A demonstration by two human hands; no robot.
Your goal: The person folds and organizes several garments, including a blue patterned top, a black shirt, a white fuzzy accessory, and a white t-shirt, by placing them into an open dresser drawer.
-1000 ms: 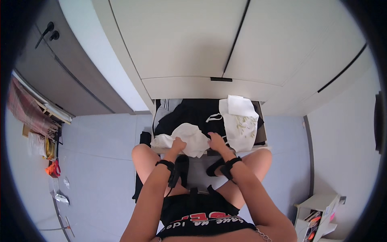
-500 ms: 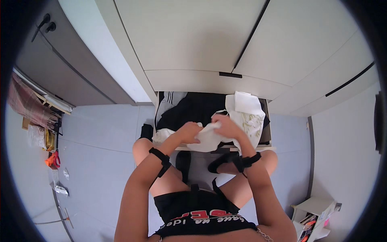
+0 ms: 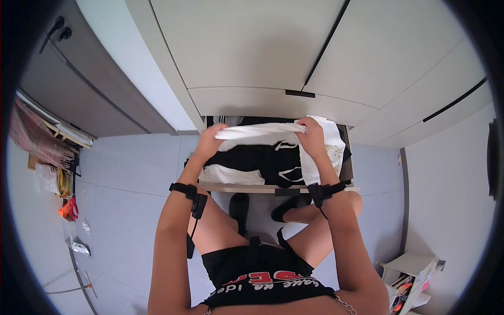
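A white garment (image 3: 260, 131) is stretched sideways between my hands, raised over the far part of a pulled-out drawer (image 3: 236, 189). My left hand (image 3: 210, 140) grips its left end; my right hand (image 3: 312, 137) grips the right end. Its exact kind does not show. Black clothing (image 3: 252, 159) with white trim fills the drawer's middle. Another white piece of cloth (image 3: 233, 175) lies along the drawer's near left. Under and beside my right hand are white clothes, one with a greenish pattern (image 3: 335, 152). A grey piece with stripes (image 3: 227, 121) is partly hidden at the back left.
The cream cabinet (image 3: 241, 47) rises directly behind the drawer. My knees flank the drawer's front, with my dark slippers (image 3: 239, 210) just before it. A grey door (image 3: 79, 68) is at the left. A small white shelf unit (image 3: 412, 268) stands at the lower right.
Both hands have moved away from me and apart, lifting the white garment and spreading it sideways. More of the black clothing and the near-left white cloth now shows.
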